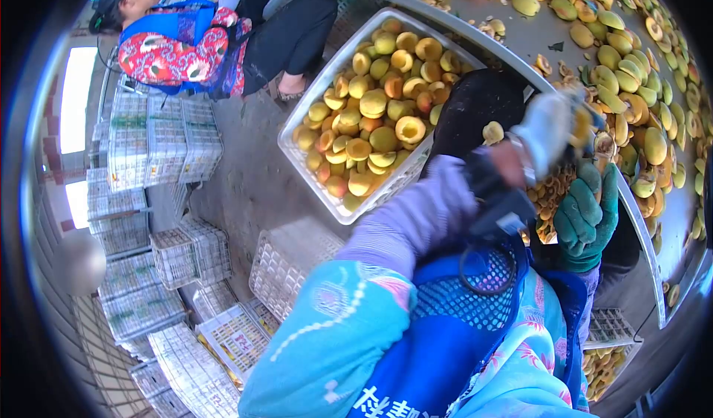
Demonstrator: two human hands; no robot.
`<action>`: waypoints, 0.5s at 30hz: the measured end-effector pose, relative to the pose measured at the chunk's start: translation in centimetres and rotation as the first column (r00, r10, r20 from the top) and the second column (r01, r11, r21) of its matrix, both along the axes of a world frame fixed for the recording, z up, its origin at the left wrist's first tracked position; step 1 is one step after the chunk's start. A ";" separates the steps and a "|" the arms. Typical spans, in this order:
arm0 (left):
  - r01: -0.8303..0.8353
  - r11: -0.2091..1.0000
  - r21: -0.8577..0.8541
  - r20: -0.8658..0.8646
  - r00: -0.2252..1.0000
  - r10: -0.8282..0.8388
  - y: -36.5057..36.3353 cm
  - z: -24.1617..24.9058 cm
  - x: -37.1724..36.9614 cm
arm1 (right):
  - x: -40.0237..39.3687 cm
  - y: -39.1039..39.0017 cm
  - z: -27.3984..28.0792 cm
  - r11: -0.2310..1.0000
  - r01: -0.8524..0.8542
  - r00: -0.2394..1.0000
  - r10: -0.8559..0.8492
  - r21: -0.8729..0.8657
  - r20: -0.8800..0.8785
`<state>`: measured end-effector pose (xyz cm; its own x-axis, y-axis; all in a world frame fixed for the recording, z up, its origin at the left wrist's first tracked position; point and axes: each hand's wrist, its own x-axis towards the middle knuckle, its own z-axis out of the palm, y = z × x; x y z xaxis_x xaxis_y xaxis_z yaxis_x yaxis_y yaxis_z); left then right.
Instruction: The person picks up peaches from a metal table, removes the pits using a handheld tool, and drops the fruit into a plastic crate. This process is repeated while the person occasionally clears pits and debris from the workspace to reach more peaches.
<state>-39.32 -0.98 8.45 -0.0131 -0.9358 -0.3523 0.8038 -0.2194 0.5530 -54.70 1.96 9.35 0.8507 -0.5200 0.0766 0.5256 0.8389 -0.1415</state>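
My left hand [544,134], in a white glove, is smeared by motion above the table's near edge. A blurred yellow-brown thing and a bit of blue show at its fingertips; I cannot make out whether it grips them. My right hand [583,214], in a green glove, is closed, with a cut apricot [604,148] at its fingertips, close to my left hand. Below and between the hands lies a heap of small brown pieces [548,197] that look like pits. One apricot half [492,132] rests against the dark cloth over my leg.
Whole and halved apricots [627,69] cover much of the metal table [512,28]. A white crate [308,177] full of apricots stands left of my leg. Stacked crates [160,139] line the left side. Another person [182,50] sits at upper left. A crate [609,329] sits at lower right.
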 end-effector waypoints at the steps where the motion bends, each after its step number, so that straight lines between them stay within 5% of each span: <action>1: 0.026 0.998 0.050 0.182 0.983 -0.034 1.9 0.9 3.3 | -0.4 0.2 -0.4 0.999 0.021 0.996 -0.018 0.027 -0.087; 4: -0.271 0.959 0.080 0.704 0.696 0.138 10.5 -1.1 14.8 | -2.6 0.6 -3.6 0.984 0.088 0.956 -0.040 0.155 -0.289; 6: -0.650 0.737 0.185 0.880 0.443 0.170 16.8 -4.5 22.7 | -2.7 1.3 -4.2 0.975 0.168 0.836 -0.062 0.147 -0.546; 7: -0.744 0.656 0.132 0.974 0.220 0.054 19.8 -6.8 26.9 | -2.5 1.5 -4.5 0.970 0.203 0.751 -0.066 0.135 -0.657; 9: -0.859 0.508 0.066 0.881 -0.189 -0.434 25.5 -11.5 33.2 | -2.1 1.5 -4.9 0.973 0.207 0.677 -0.064 0.106 -0.733; 10: -0.890 0.449 0.075 0.781 -0.227 -0.582 27.3 -13.2 34.7 | -1.9 1.4 -5.2 0.973 0.212 0.640 -0.069 0.089 -0.765; 11: -0.883 0.440 0.161 0.783 -0.157 -0.602 27.4 -12.3 34.2 | -1.8 1.3 -5.4 0.974 0.216 0.598 -0.071 0.075 -0.798; 14: -0.737 0.673 0.054 0.351 -0.617 -0.704 32.6 -23.4 38.9 | -1.3 0.3 -5.1 0.965 0.261 0.522 -0.111 0.034 -0.845; 15: -0.748 0.624 0.224 0.492 -0.466 -0.735 33.3 -23.1 39.9 | -1.2 0.3 -5.6 0.960 0.276 0.537 -0.115 0.046 -0.836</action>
<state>0.60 32.33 -14.61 0.8727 -0.4816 0.0801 -0.4713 -0.8739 -0.1190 -55.89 2.24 3.76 0.3740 -0.6163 -0.6931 0.4010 0.7813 -0.4783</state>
